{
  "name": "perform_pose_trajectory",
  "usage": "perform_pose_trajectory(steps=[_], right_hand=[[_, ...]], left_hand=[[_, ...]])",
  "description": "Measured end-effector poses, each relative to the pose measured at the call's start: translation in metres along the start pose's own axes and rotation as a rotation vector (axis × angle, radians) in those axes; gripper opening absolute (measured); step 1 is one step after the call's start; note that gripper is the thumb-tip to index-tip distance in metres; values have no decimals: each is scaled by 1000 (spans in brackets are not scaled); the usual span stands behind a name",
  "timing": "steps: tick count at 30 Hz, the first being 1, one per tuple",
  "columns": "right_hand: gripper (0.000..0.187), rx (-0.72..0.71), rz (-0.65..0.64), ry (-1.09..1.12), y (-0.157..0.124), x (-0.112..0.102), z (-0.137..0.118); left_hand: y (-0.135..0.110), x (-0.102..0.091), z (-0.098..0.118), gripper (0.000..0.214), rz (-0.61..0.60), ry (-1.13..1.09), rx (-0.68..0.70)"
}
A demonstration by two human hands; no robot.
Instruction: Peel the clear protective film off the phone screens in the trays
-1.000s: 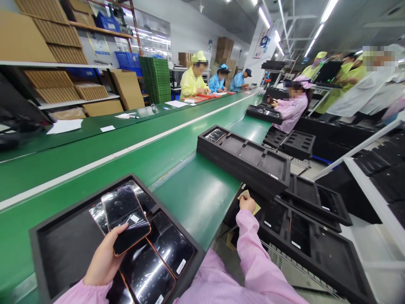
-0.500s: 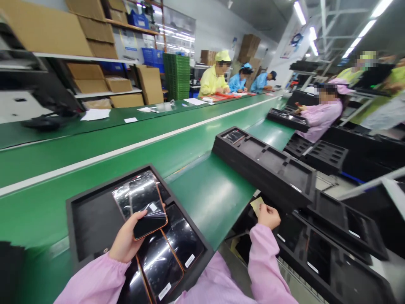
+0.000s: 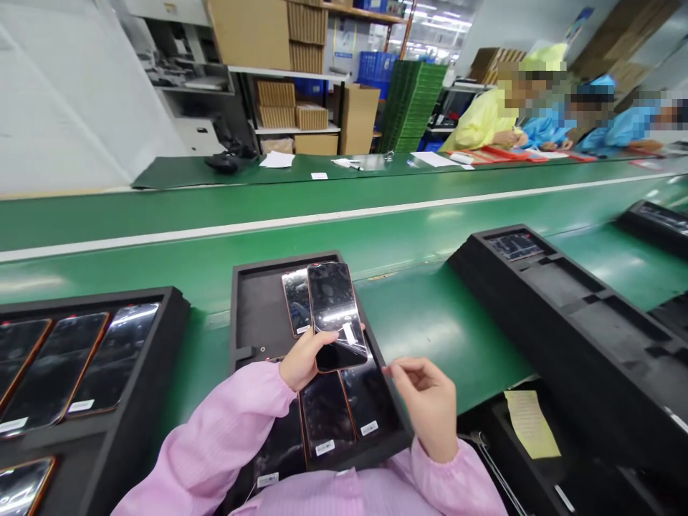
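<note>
My left hand (image 3: 304, 358) grips a smartphone (image 3: 336, 308) with an orange edge, its dark glossy screen up and a small white label near its lower end. The phone is above a black tray (image 3: 258, 294) that holds several similar phones, one of them a phone (image 3: 295, 297) partly covered by the held one. To the right, over the tray's edge, my right hand (image 3: 427, 405) has its thumb and fingers pinched together. Whatever is between those fingertips, if anything, is too small to make out. A yellow paper note (image 3: 532, 423) lies to the lower right, apart from my right hand.
Another black tray (image 3: 177, 337) of phones stands on the left, and a stack of black trays (image 3: 484, 287) on the right. A green conveyor bench (image 3: 215, 229) runs across. Co-workers sit at the far side, including a person in yellow (image 3: 478, 118).
My view has swung left, bringing the left tray into sight. My right hand has left the yellow note and come beside the phone. My left hand still holds the phone.
</note>
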State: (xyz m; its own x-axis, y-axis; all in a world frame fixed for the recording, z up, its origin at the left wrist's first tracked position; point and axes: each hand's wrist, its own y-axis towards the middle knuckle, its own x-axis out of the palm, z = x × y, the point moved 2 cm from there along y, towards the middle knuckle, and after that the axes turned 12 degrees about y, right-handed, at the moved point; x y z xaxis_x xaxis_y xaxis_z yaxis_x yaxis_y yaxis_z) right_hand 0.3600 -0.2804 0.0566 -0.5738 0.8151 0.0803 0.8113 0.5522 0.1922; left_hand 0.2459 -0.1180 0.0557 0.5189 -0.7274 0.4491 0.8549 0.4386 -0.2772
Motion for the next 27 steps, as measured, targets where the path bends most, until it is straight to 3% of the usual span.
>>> perform_pose_trajectory(steps=[2, 6, 10, 17, 27], right_hand=[[10, 16, -102, 45, -3, 17, -6], [1, 47, -134, 117, -5, 30, -9], [4, 58, -121, 126, -4, 32, -8], [12, 133, 24, 226, -6, 33, 0], [4, 167, 35, 288, -5, 31, 10]], left_hand=[[0, 1, 2, 39, 6, -10, 32], [1, 1, 3, 37, 27, -51, 71], [1, -1, 1, 40, 14, -87, 90], [3, -6, -5, 47, 19, -68, 77], [4, -7, -7, 49, 60, -26, 94]])
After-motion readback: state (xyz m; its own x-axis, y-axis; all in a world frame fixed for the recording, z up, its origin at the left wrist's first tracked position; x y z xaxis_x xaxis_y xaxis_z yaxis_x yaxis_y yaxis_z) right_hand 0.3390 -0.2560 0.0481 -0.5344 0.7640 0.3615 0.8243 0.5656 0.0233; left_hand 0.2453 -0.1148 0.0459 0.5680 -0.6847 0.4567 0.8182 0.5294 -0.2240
